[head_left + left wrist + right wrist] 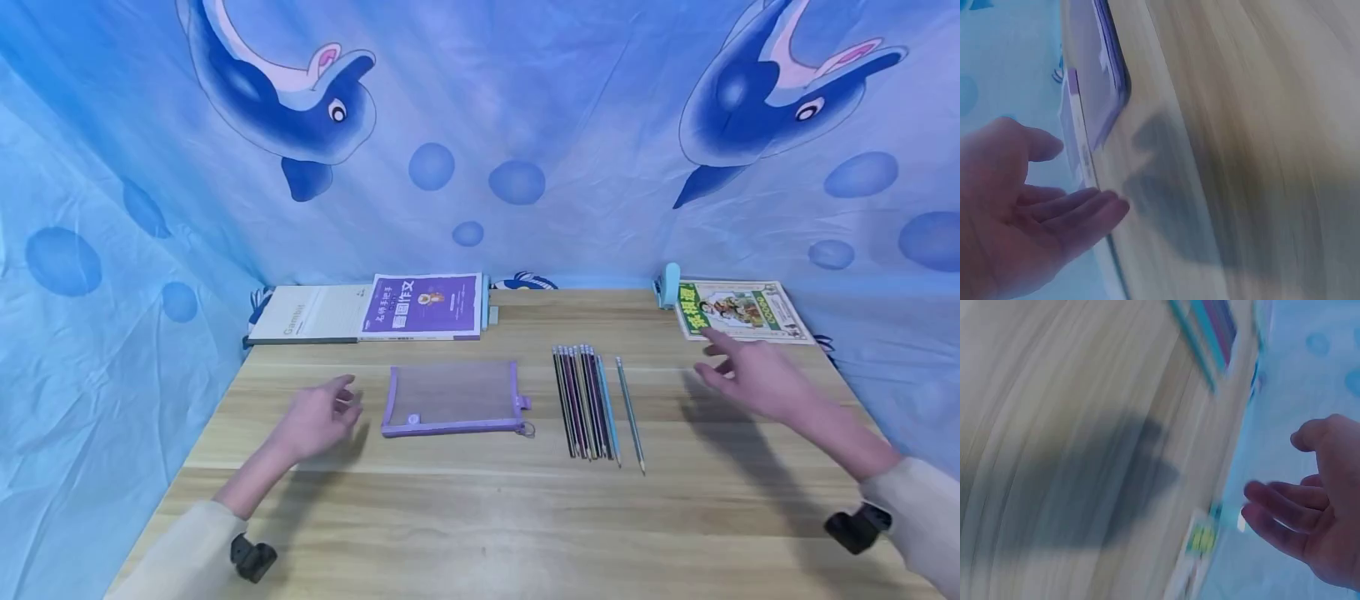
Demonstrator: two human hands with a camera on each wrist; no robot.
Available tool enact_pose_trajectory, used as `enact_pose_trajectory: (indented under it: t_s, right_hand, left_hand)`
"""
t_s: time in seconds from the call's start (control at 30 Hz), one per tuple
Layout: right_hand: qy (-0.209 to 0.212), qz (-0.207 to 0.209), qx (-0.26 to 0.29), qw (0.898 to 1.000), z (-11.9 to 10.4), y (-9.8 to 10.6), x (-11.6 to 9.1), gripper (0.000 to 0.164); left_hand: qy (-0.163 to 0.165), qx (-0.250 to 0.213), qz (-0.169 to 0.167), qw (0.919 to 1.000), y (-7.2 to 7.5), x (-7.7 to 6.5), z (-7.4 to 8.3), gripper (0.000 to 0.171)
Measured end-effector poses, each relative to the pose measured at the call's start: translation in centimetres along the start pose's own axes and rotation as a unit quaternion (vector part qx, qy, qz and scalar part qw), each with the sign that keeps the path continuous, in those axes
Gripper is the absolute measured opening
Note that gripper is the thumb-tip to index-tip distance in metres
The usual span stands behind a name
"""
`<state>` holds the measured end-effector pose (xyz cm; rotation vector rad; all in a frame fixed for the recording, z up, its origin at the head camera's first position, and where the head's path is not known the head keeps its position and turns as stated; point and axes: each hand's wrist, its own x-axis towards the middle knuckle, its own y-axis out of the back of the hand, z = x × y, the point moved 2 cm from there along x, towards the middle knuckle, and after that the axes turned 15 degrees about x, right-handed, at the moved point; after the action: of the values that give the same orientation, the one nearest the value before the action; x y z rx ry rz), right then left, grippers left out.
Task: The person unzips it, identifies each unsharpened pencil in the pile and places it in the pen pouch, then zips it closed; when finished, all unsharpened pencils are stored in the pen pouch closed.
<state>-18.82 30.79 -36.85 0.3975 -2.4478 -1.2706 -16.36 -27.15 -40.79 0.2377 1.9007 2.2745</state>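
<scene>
My left hand (pixel 318 418) hovers over the table, left of a purple zip pouch (pixel 453 427), its fingers loosely bent and holding nothing. The pouch lies flat, with a see-through mesh panel and a small ring at its right corner. Right of it lies a row of several pencils (pixel 583 404), side by side, and one blue-green pencil (pixel 632 417) apart from them. Farther right, above the table, my right hand (pixel 757 379) has its fingers relaxed and nothing in them. In the left wrist view the pouch (pixel 1104 69) is beyond the fingertips.
At the back left lie a pale notebook (pixel 307 315) and a purple book (pixel 423 307), with a light blue bookend (pixel 485 304) beside them. A green-and-white book (pixel 738 311) lies at the back right next to a light blue stapler-like object (pixel 667 286). Blue dolphin cloth (pixel 585 100) hangs behind.
</scene>
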Motion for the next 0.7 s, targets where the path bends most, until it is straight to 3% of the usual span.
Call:
enact_pose_trajectory:
  t_s: [0.1, 0.27, 0.37, 0.47, 0.6, 0.7]
  right_hand:
    - [0.002, -0.018, 0.097, 0.995, -2.1, -2.8, 1.9, 0.051]
    - [0.001, -0.078, 0.207, 0.975, -6.1, -8.1, 5.1, 0.05]
    - [-0.012, -0.123, 0.227, 0.966, -8.3, -10.8, 7.1, 0.055]
    - [-0.034, -0.154, 0.215, 0.964, -9.9, -12.9, 9.0, 0.063]
    - [-0.082, -0.176, 0.2, 0.96, -11.0, -14.6, 10.7, 0.076]
    - [-0.119, -0.191, 0.212, 0.951, -11.3, -15.6, 11.2, 0.083]
  left_hand:
    - [0.018, -0.039, -0.029, 0.9987, -0.8, 0.8, 0.7, 0.058]
    - [0.035, -0.069, -0.05, 0.9958, -1.6, 2.4, 1.6, 0.064]
    - [0.044, -0.08, -0.06, 0.994, -2.1, 3.2, 1.8, 0.066]
    - [0.063, -0.09, -0.068, 0.9916, -2.5, 3.8, 2.1, 0.07]
    - [0.068, -0.107, -0.079, 0.9888, -2.8, 4.0, 2.7, 0.076]
    - [0.071, -0.118, -0.086, 0.9867, -3.0, 3.9, 3.0, 0.078]
